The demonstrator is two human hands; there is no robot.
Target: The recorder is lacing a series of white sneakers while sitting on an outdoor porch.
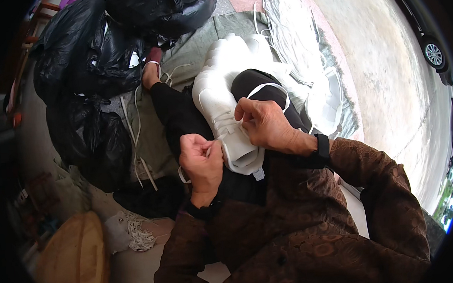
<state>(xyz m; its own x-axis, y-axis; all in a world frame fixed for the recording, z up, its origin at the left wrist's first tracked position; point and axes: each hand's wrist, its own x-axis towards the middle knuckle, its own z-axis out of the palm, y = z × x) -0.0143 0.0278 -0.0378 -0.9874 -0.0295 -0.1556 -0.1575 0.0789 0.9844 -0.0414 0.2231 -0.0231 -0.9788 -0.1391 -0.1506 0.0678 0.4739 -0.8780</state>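
A white lace-up sneaker (pixel 216 104) lies across my lap between my legs, its toe away from me and its opening close to my body. My left hand (pixel 201 163) is closed in a pinch at the left edge of the shoe's opening; a bit of white shoelace hangs out below it. My right hand (pixel 263 122) pinches at the right side of the eyelets. From there a white shoelace (pixel 287 99) loops up over my right thigh. The fingertips partly hide the eyelets.
More white shoes (pixel 227 53) are heaped beyond my knees. A bundle of white laces (pixel 292 32) and another white shoe (pixel 326 101) lie on the right. Black plastic bags (pixel 94 56) stand at the left above loose laces (pixel 135 125). A round wooden board (pixel 72 259) is at lower left.
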